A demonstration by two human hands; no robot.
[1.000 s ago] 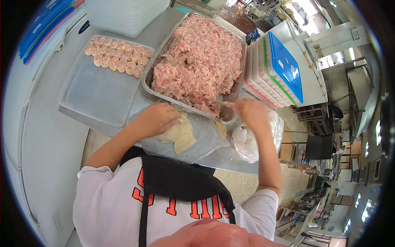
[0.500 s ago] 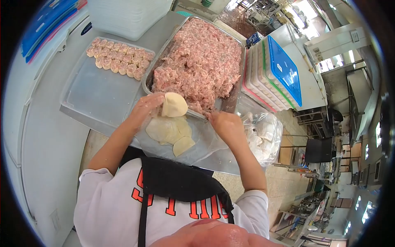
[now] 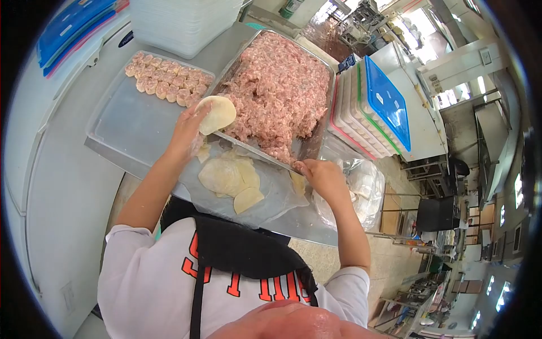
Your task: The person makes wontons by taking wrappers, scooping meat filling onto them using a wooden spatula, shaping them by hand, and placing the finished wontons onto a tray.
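Observation:
My left hand (image 3: 187, 129) pinches a round, pale dumpling wrapper (image 3: 219, 114) by its edge, held up at the left corner of a metal tray (image 3: 311, 148). Pink minced meat (image 3: 276, 85) is heaped in that tray. At the tray's near edge, beside the meat, my right hand (image 3: 323, 178) is closed; whatever it grips is hidden by the fingers. Between my hands, a pile of loose wrappers (image 3: 223, 176) lies on a clear plastic sheet (image 3: 271, 206). Rows of filled dumplings (image 3: 169, 79) stand at the far end of a translucent plastic tray (image 3: 127, 121) to the left.
Stacked lidded boxes with a blue top lid (image 3: 389, 101) stand right of the meat. A clear bag of white packets (image 3: 361, 189) sits near my right forearm. Stacked clear containers (image 3: 180, 25) stand at the back left, with blue lids (image 3: 70, 34) farther left.
My left hand has moved left and up with the wrapper, away from the pile. My right hand has shifted slightly right and down along the tray's edge. The camera view has shifted a little.

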